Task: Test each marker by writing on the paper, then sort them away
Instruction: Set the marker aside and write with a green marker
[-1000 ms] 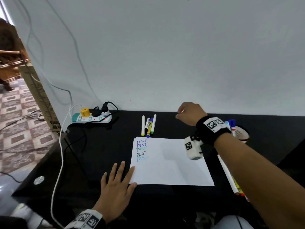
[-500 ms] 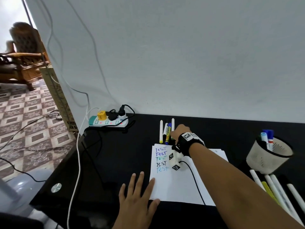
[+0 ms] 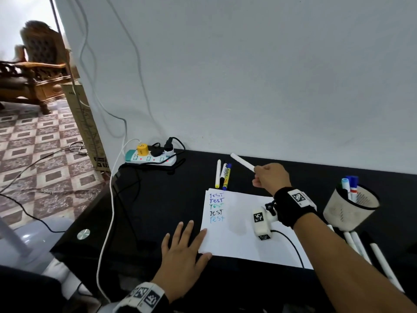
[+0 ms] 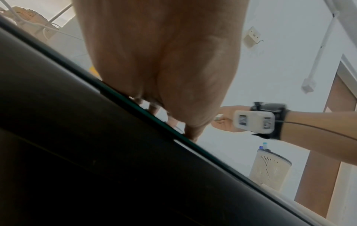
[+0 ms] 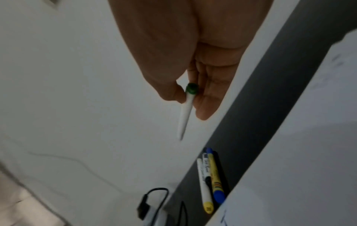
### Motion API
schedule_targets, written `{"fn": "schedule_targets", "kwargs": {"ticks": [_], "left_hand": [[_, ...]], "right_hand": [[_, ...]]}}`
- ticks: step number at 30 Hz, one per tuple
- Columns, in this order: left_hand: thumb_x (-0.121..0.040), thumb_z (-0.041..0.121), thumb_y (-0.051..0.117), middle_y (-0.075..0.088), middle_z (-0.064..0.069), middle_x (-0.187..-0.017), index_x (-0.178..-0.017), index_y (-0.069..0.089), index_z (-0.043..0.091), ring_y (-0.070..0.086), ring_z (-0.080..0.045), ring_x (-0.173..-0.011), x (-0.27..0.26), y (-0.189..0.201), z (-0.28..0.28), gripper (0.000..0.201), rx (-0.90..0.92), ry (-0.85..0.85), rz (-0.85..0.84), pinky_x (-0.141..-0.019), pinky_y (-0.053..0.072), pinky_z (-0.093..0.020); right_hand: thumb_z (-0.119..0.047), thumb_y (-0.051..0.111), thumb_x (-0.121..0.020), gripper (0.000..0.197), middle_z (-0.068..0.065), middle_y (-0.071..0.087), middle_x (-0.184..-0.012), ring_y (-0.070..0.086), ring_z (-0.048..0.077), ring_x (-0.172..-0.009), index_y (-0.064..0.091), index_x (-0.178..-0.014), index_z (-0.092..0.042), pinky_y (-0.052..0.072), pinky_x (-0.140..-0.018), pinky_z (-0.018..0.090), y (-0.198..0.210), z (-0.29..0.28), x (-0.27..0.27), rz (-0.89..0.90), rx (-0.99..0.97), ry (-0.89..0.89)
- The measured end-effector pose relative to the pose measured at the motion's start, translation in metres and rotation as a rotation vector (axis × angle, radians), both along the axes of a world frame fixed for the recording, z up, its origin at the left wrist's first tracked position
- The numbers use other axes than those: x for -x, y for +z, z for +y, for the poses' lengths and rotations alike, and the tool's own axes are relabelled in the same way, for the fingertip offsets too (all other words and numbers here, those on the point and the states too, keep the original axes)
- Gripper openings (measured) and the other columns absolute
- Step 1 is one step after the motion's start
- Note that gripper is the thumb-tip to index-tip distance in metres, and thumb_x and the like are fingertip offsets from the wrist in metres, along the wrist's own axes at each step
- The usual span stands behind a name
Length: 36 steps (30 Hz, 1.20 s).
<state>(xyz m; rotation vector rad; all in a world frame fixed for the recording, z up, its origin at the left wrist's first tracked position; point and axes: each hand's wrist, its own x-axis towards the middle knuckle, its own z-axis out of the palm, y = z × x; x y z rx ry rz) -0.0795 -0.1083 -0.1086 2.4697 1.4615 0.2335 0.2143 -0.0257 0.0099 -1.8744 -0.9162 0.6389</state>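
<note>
Head view: the right hand (image 3: 270, 177), right of centre, grasps a white marker (image 3: 242, 162) lifted above the table; the left hand (image 3: 182, 247), lower middle, lies flat with fingers released at the paper (image 3: 237, 222) edge. If that hand lifts, the sheet may slide while writing

Left wrist view: palm flat on the table

Right wrist view: thumb and fingers pinch the green-ended marker near its end, so it may pivot or drop
</note>
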Motion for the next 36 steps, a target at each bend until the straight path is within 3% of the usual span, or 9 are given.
{"fn": "schedule_targets", "kwargs": {"ticks": [3, 6, 10, 13, 16, 23, 29, 34, 36], "left_hand": [[-0.095, 0.059, 0.039, 0.004, 0.011, -0.164, -0.151, 0.021, 0.042, -0.008, -0.012, -0.151, 0.003, 0.020, 0.003, 0.062, 0.125, 0.037, -0.137, -0.121, -0.005, -0.044], [-0.092, 0.053, 0.055, 0.037, 0.012, -0.152, -0.148, 0.030, 0.039, 0.028, -0.011, -0.143, 0.009, 0.047, 0.004, 0.063, 0.187, 0.111, -0.405, -0.120, 0.020, -0.044], [-0.087, 0.047, 0.065, 0.059, 0.021, -0.113, -0.130, 0.040, 0.043, 0.059, 0.000, -0.100, 0.000, 0.097, -0.017, 0.049, 0.135, 0.013, -0.577, -0.091, 0.046, -0.023], [-0.095, 0.035, 0.058, 0.064, 0.007, -0.079, -0.094, 0.057, 0.028, 0.058, -0.009, -0.066, -0.006, 0.124, -0.038, 0.007, 0.119, -0.112, -0.546, -0.064, 0.048, -0.025], [-0.099, 0.036, 0.052, 0.054, 0.005, -0.065, -0.079, 0.051, 0.021, 0.044, -0.008, -0.055, -0.008, 0.137, -0.060, 0.025, 0.128, -0.176, -0.527, -0.055, 0.038, -0.023], [-0.103, 0.044, 0.039, 0.046, 0.004, -0.063, -0.079, 0.051, 0.018, 0.038, -0.008, -0.057, -0.009, 0.152, -0.100, 0.037, 0.208, -0.291, -0.623, -0.057, 0.035, -0.027], [-0.092, 0.048, 0.044, 0.028, -0.004, -0.064, -0.072, 0.035, 0.010, 0.022, -0.021, -0.060, 0.031, 0.135, -0.097, 0.044, 0.652, -0.128, -0.921, -0.054, 0.022, -0.034], [-0.092, 0.038, 0.058, 0.050, 0.009, -0.067, -0.080, 0.041, 0.018, 0.046, -0.009, -0.062, 0.038, 0.084, -0.057, 0.029, 0.274, 0.003, -0.639, -0.065, 0.044, -0.036], [-0.090, 0.037, 0.060, 0.058, 0.013, -0.085, -0.091, 0.046, 0.026, 0.056, -0.008, -0.083, 0.029, 0.066, -0.036, 0.018, 0.173, 0.012, -0.539, -0.082, 0.050, -0.038]], "right_hand": [[-0.020, 0.064, -0.089, 0.015, 0.006, 0.076, -0.073, 0.077, 0.018, -0.065, 0.072, -0.088, -0.008, 0.065, -0.076, 0.040, 0.024, -0.051, 0.005, -0.023, -0.109, 0.061], [-0.012, 0.066, -0.092, 0.012, 0.009, 0.074, -0.076, 0.073, 0.020, -0.065, 0.074, -0.090, -0.004, 0.063, -0.068, 0.033, 0.047, -0.103, 0.018, 0.046, -0.181, 0.190], [-0.006, 0.066, -0.094, 0.012, 0.009, 0.070, -0.073, 0.069, 0.019, -0.063, 0.075, -0.090, -0.002, 0.058, -0.062, 0.028, 0.064, -0.155, 0.037, 0.087, -0.154, 0.346], [-0.005, 0.064, -0.095, 0.012, 0.009, 0.068, -0.072, 0.066, 0.019, -0.062, 0.075, -0.091, -0.001, 0.056, -0.060, 0.028, 0.066, -0.178, 0.048, 0.150, -0.186, 0.390], [-0.004, 0.068, -0.093, 0.006, 0.010, 0.063, -0.069, 0.060, 0.018, -0.060, 0.072, -0.094, -0.001, 0.051, -0.056, 0.027, 0.063, -0.194, 0.063, 0.240, -0.261, 0.373], [-0.025, 0.062, -0.100, 0.029, 0.011, 0.055, -0.059, 0.047, 0.018, -0.047, 0.072, -0.080, -0.006, 0.036, -0.045, 0.026, 0.043, -0.210, 0.109, 0.358, -0.227, 0.490], [-0.019, 0.051, -0.102, 0.036, -0.001, 0.038, -0.049, 0.028, 0.008, -0.036, 0.057, -0.067, -0.012, 0.019, -0.035, 0.016, 0.059, -0.187, 0.033, 0.796, -0.584, -0.049], [-0.019, 0.060, -0.100, 0.015, 0.000, 0.057, -0.062, 0.051, 0.009, -0.051, 0.068, -0.089, -0.013, 0.040, -0.047, 0.018, 0.034, -0.161, 0.043, 0.738, -0.506, 0.041], [-0.014, 0.061, -0.099, 0.010, 0.002, 0.063, -0.067, 0.055, 0.012, -0.055, 0.069, -0.094, -0.012, 0.043, -0.051, 0.019, 0.010, -0.141, 0.063, 0.702, -0.435, 0.070]]}}
